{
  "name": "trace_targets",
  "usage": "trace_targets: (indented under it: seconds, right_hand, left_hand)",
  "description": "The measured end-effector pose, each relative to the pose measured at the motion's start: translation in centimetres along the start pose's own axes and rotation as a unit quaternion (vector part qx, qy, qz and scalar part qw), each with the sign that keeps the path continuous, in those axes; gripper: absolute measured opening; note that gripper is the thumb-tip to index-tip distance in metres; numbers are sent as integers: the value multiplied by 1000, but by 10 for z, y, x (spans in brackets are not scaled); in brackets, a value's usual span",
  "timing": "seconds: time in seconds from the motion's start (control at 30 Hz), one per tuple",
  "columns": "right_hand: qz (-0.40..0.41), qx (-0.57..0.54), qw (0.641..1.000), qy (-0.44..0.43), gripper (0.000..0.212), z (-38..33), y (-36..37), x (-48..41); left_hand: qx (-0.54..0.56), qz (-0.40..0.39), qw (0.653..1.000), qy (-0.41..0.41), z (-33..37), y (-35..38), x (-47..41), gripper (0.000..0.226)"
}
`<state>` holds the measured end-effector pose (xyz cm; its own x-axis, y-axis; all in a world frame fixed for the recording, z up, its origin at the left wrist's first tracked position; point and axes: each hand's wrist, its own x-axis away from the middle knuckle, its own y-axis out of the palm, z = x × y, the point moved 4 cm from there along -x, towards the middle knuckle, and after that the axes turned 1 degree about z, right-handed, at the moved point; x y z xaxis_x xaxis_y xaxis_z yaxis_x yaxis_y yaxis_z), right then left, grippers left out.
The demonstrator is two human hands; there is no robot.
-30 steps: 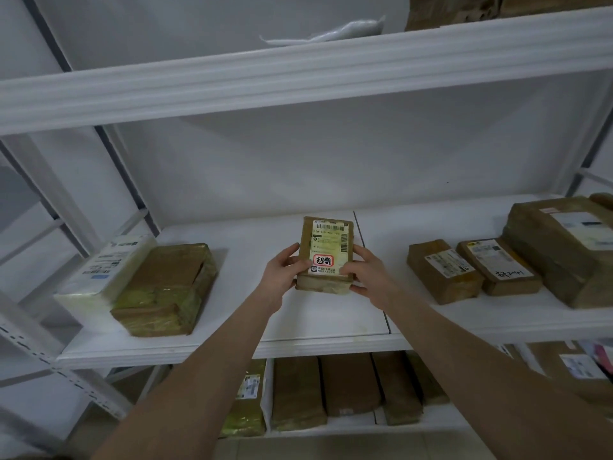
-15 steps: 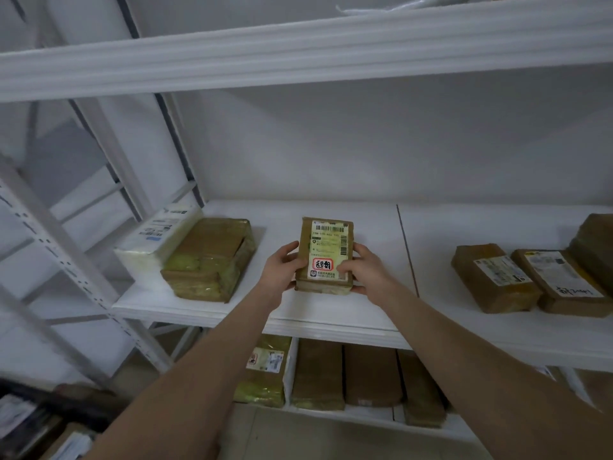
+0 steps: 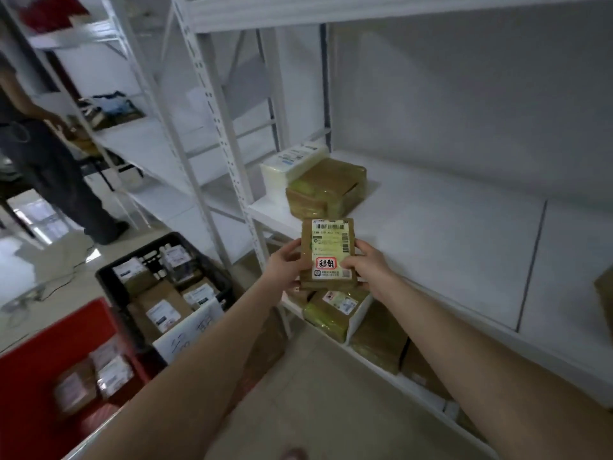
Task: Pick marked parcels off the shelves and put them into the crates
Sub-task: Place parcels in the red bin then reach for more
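Parcel (image 3: 326,254): small stiff taped box; likely light; slick tape
Hold: left hand (image 3: 284,264), right hand (image 3: 366,267) clasp its long sides
Crate (image 3: 166,277): near left

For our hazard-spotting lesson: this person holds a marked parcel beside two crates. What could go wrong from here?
1. The left hand and right hand grip only the lower end of the parcel, off the shelf; it could slip and fall.
2. The black crate looks nearly full, so a parcel laid on top might slide off.
3. The red crate stands close by; the parcel could land in the wrong one.
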<state>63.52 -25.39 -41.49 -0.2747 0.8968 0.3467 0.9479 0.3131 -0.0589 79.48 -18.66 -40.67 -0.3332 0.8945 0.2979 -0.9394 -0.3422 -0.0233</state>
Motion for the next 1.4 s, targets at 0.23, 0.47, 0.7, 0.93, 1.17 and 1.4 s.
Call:
trace_targets:
  seconds: [0.23,0.47,0.7,0.93,1.17,1.4]
  right_hand:
    - [-129,105,986,-32,76,28,125,15]
    - [-221,148,964,3,82,67,264,28]
    - [-275,208,938,36,76,104,444,44]
    - [-306,219,923,85,85,148,594,51]
    - [-316,275,901,114,83,204,693,14]
    - [-364,327,857,159,75,286,783,-32]
  left_hand:
    - [-27,108,994,-24,-43,-110,59,70]
    - [-2,200,977,-71,-96,-232,99,75]
    - [75,262,956,-110,-157,-393,123,72]
    - [89,320,933,-136,-211,-533,127,70]
    - [63,351,917,-177,-274,-611,96,62]
    - [82,386,881,-260,-378,-681,50,45]
